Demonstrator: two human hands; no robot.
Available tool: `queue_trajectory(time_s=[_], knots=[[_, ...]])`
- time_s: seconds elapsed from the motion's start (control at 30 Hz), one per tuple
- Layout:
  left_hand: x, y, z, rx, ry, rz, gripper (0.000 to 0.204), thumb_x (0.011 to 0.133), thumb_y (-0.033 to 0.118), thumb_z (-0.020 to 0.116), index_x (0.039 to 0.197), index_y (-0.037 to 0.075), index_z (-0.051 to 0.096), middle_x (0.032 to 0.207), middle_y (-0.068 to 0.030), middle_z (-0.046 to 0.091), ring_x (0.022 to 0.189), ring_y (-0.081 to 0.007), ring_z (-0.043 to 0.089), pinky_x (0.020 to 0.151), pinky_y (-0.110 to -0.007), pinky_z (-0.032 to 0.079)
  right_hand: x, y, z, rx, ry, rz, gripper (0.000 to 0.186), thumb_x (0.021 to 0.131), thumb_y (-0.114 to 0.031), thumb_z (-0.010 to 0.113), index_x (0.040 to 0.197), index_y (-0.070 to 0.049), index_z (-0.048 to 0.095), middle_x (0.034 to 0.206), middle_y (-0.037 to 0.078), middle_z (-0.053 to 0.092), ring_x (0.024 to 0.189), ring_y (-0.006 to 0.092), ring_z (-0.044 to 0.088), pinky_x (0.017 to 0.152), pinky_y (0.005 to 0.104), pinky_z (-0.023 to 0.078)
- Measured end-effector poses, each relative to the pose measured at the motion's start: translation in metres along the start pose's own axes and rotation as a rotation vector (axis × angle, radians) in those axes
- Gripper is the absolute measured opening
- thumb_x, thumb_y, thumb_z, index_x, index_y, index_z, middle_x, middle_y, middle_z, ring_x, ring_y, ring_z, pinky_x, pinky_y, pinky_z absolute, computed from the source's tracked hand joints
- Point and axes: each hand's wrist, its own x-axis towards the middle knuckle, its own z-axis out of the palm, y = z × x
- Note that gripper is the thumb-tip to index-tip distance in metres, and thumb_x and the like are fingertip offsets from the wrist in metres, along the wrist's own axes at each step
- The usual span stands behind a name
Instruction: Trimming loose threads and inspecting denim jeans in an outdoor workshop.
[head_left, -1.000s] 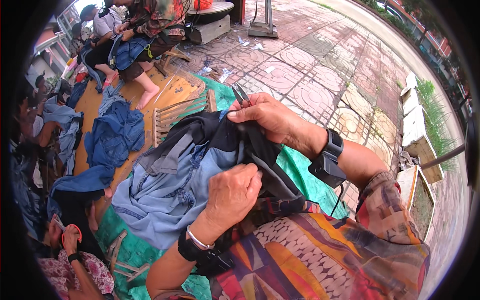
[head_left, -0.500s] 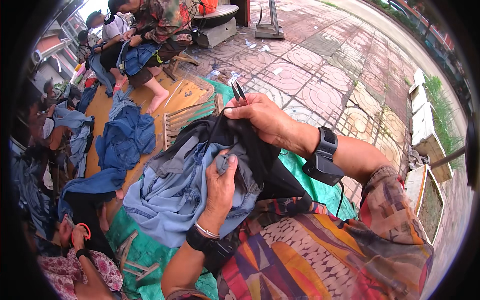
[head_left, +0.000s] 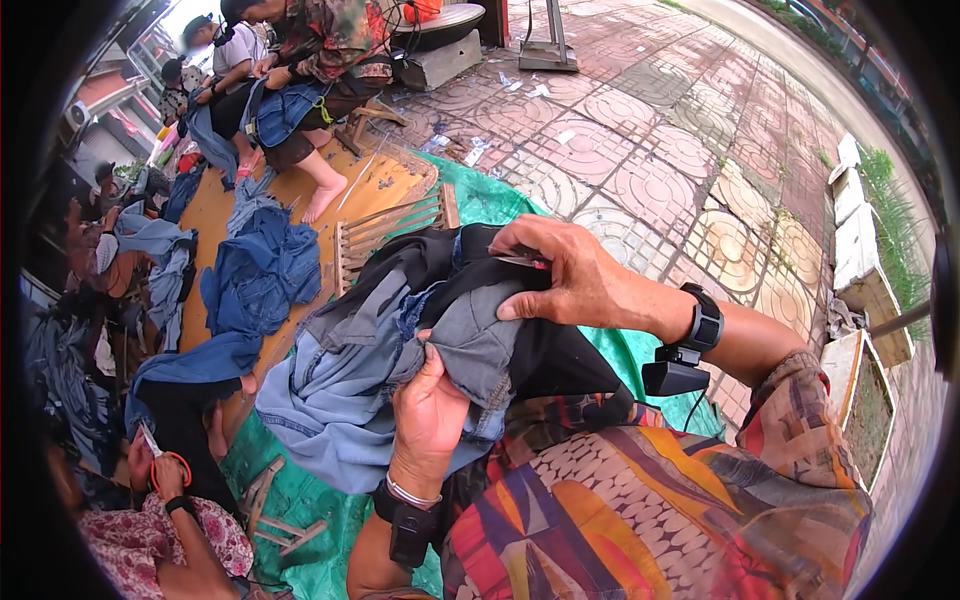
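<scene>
A pair of light-blue jeans (head_left: pixel 325 415) lies bunched across my lap, with black and grey cloth gathered at its top. My left hand (head_left: pixel 430 415) pinches the edge of a grey pocket lining (head_left: pixel 478 345) between thumb and fingers. Over the upper part of the bundle, my right hand (head_left: pixel 590 275) is curled around small thread snips (head_left: pixel 524 262). Only part of their metal shows beneath the fingers. The right thumb reaches down to the grey cloth and touches it. Black cloth (head_left: pixel 555 360) hangs below that hand.
A slatted wooden stool (head_left: pixel 395 230) stands just beyond the jeans, beside a board (head_left: pixel 365 195) holding piled denim (head_left: pixel 262 270). Green sheeting (head_left: pixel 330 530) covers the ground. At lower left a co-worker holds orange-handled scissors (head_left: pixel 185 470); other people work on denim at upper left.
My right hand has moved down and right, and the snips' blades have turned from pointing up to lying under the fingers. More grey lining is spread between my hands.
</scene>
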Motion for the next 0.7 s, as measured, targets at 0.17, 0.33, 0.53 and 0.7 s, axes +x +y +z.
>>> queue_trajectory(time_s=[0.17, 0.33, 0.53, 0.7], knots=[[-0.003, 0.000, -0.009, -0.054, 0.014, -0.017, 0.031, 0.094, 0.019, 0.045, 0.123, 0.009, 0.046, 0.131, -0.0067, 0.046, 0.123, -0.0227, 0.040, 0.106, -0.043, 0.026, -0.012, 0.016, -0.001, -0.146, 0.023, 0.032, 0.029, 0.065, -0.006, 0.068, 0.090, -0.002, 0.053, 0.078, 0.012, 0.055, 0.072, 0.0295, 0.057, 0.063, 0.0359, 0.046], [-0.005, -0.002, -0.013, -0.082, -0.019, -0.005, 0.032, 0.095, 0.022, 0.043, 0.124, 0.009, 0.046, 0.132, -0.0068, 0.046, 0.123, -0.0237, 0.040, 0.106, -0.044, 0.025, -0.016, 0.029, -0.003, 0.221, 0.035, 0.281, 0.013, 0.068, 0.000, 0.059, 0.080, -0.002, 0.055, 0.064, 0.002, 0.054, 0.055, 0.0132, 0.046, 0.050, 0.0278, 0.037], [-0.005, 0.002, -0.013, -0.108, -0.024, -0.029, 0.038, 0.096, 0.030, 0.039, 0.125, 0.006, 0.045, 0.132, -0.0091, 0.045, 0.124, -0.0253, 0.039, 0.106, -0.045, 0.025, -0.017, 0.011, -0.007, 0.762, 0.044, 0.574, 0.012, 0.073, -0.003, 0.060, 0.084, -0.008, 0.060, 0.068, -0.006, 0.055, 0.055, 0.0033, 0.044, 0.046, 0.0188, 0.032], [0.000, 0.006, -0.018, -0.207, -0.152, -0.042, 0.046, 0.096, 0.030, 0.037, 0.130, 0.000, 0.039, 0.134, -0.0143, 0.043, 0.125, -0.0300, 0.039, 0.107, -0.046, 0.025, -0.016, 0.012, -0.003, 0.859, 0.070, 0.589, 0.015, 0.075, -0.008, 0.061, 0.090, -0.009, 0.060, 0.072, -0.006, 0.056, 0.059, 0.0015, 0.046, 0.046, 0.0170, 0.032]])
